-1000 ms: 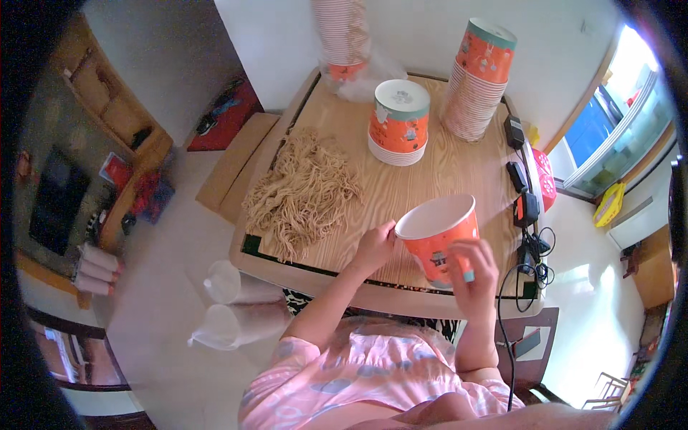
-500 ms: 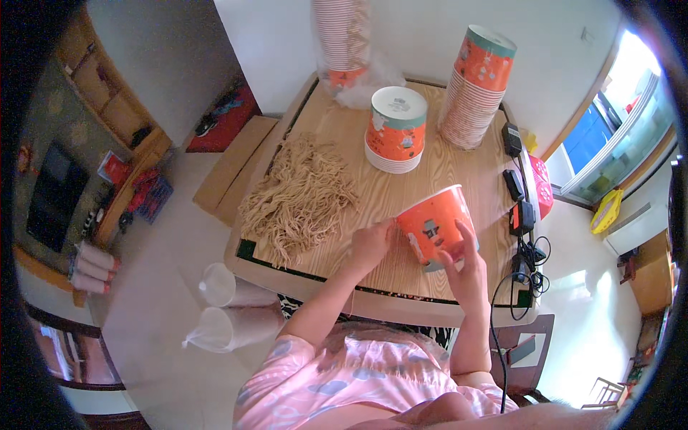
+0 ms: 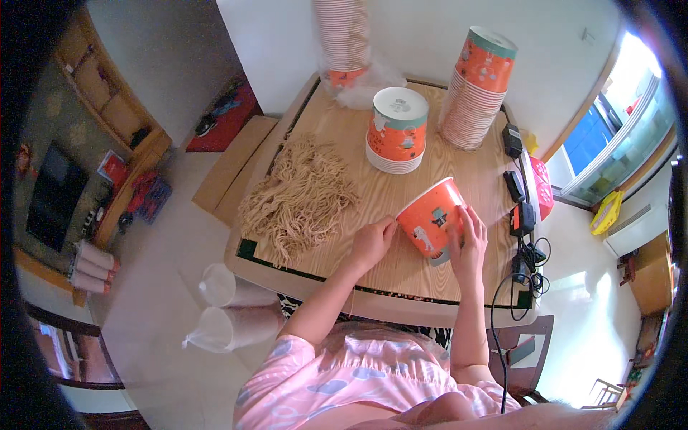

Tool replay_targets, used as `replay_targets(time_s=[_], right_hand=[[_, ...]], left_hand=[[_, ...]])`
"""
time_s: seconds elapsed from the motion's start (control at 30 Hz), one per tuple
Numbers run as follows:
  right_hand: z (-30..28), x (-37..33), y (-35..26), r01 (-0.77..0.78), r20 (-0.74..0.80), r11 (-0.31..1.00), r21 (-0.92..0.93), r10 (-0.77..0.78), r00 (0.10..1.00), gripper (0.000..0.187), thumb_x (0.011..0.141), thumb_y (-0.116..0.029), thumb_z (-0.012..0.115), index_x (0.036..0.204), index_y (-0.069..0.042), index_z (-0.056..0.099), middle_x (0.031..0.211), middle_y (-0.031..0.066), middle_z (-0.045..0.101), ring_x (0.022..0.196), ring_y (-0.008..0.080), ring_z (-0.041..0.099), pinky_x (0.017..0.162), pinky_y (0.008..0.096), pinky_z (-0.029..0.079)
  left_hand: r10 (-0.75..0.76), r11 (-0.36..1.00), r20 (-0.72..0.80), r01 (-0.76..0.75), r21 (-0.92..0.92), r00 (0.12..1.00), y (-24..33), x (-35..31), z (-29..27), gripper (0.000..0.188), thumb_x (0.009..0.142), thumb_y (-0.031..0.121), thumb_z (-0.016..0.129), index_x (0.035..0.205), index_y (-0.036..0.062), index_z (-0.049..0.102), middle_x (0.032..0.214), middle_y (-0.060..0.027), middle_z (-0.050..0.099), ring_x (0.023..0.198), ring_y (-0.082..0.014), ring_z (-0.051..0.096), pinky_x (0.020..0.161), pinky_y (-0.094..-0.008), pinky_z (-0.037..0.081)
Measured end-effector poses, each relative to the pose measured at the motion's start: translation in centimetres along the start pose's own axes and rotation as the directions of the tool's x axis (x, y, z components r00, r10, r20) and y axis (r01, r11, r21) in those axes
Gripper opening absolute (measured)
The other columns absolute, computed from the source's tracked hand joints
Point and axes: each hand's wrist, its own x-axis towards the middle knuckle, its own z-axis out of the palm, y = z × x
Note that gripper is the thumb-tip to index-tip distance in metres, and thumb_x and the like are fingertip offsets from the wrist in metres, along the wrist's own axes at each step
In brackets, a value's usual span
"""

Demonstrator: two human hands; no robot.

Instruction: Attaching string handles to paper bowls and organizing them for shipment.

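Observation:
An orange paper bucket (image 3: 432, 221) with a white rim and small cartoon figures is tilted over the near part of the table. My right hand (image 3: 469, 244) grips its right side, fingers along the wall. At its left edge my left hand (image 3: 374, 242) is closed, thumb and fingertips pinching the rim. Left of my hands lies a loose heap of beige cords (image 3: 301, 197). Beyond the held bucket stands a short upside-down stack of matching buckets (image 3: 398, 132), its white base uppermost.
A tall nested bucket stack (image 3: 476, 89) leans at the back right; another in plastic wrap (image 3: 342, 39) stands at the back left. Power adapters (image 3: 522, 215) and cables line the wooden table's (image 3: 387, 201) right edge. Wrapped white stacks (image 3: 240, 326) lie on the floor at left.
The bucket has turned in my hands, so different printed figures face me, and it sits slightly higher. My right hand's fingers have shifted along its right side. My left hand stays by the rim.

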Motion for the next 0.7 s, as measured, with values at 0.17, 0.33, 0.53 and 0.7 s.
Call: replay_targets(time_s=[0.17,0.33,0.53,0.7], right_hand=[[-0.8,-4.2,-2.3,0.071,-0.144,0.997,0.003,-0.07,0.987,0.044,0.082,-0.012,0.059,0.124,-0.004,0.046,0.126,0.018,0.045,0.115,0.0342,0.042,0.098,0.0424,0.032],[-0.7,-10.4,0.1,0.085,-0.233,0.963,0.258,-0.023,0.972,0.028,0.084,-0.006,0.054,0.111,-0.001,0.05,0.11,0.015,0.053,0.105,0.0291,0.049,0.093,0.0379,0.037],[-0.8,-8.9,2.1,-0.115,-0.225,0.71,0.695,0.367,0.903,0.024,0.092,-0.012,0.047,0.112,0.001,0.049,0.108,0.0084,0.053,0.097,0.0145,0.052,0.087,0.0281,0.041],[-2.0,-5.7,0.7,-0.226,0.008,0.66,0.717,0.317,0.948,0.024,0.095,-0.015,0.043,0.101,0.003,0.058,0.096,0.0075,0.061,0.088,0.0116,0.055,0.079,0.0253,0.044]], left_hand=[[-0.01,0.99,-0.042,0.004,-0.143,0.999,1.2,0.0,-1.3,0.018,0.088,0.022,0.052,0.09,0.005,0.058,0.071,-0.0206,0.06,0.067,-0.0378,0.059,0.055,-0.0454,0.045],[-0.077,0.966,-0.041,0.065,-0.249,0.996,2.8,-0.2,-2.6,0.015,0.088,0.017,0.053,0.092,0.0033,0.058,0.074,-0.0178,0.062,0.068,-0.0351,0.061,0.056,-0.0396,0.047],[0.009,0.936,-0.045,-0.024,-0.352,0.999,3.3,0.2,-3.5,0.013,0.09,0.014,0.052,0.09,0.0032,0.059,0.075,-0.0115,0.065,0.068,-0.0224,0.065,0.057,-0.0307,0.048],[-0.017,0.902,0.014,0.021,-0.43,1.0,3.3,0.0,-3.2,0.015,0.09,0.015,0.052,0.089,0.0025,0.061,0.077,-0.0121,0.065,0.068,-0.0191,0.064,0.059,-0.029,0.048]])
